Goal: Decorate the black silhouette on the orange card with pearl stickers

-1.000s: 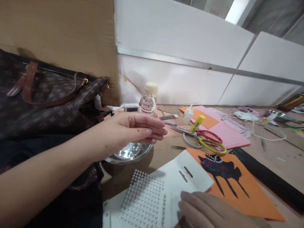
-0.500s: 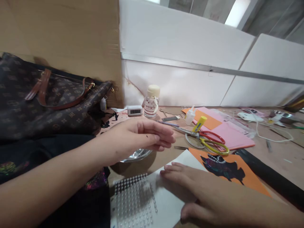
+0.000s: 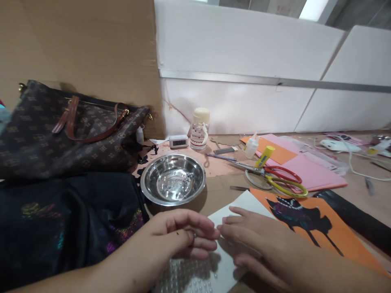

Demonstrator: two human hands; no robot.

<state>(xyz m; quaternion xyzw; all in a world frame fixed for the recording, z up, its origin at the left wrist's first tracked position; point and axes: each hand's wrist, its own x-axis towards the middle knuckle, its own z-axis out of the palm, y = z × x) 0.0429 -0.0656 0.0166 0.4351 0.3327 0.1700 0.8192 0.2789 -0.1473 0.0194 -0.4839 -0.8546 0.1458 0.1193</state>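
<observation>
My left hand [image 3: 180,238] hovers low over a white sheet of stick-on pearls [image 3: 198,274], fingers curled together with the thumb against the fingertips, as in a pinch; anything in it is too small to see. My right hand [image 3: 253,244] lies flat on the same sheet, fingers stretched out, fingertips touching those of the left. Beyond the hands stands a steel bowl [image 3: 172,179] with small beads in it. To the right lies an orange card [image 3: 320,228] with a dark glittery cut-out decorated with pearls.
A brown patterned handbag [image 3: 70,134] and dark fabric [image 3: 67,219] fill the left. Scissors with red and yellow handles [image 3: 277,181], a glue stick [image 3: 265,156], a small bottle [image 3: 199,128], a little clock [image 3: 179,141] and pink paper [image 3: 305,171] lie behind. White panels close the back.
My left hand dropped from above the bowl down to the pearl sheet, uncovering the bowl. My right hand slid up the sheet to meet it.
</observation>
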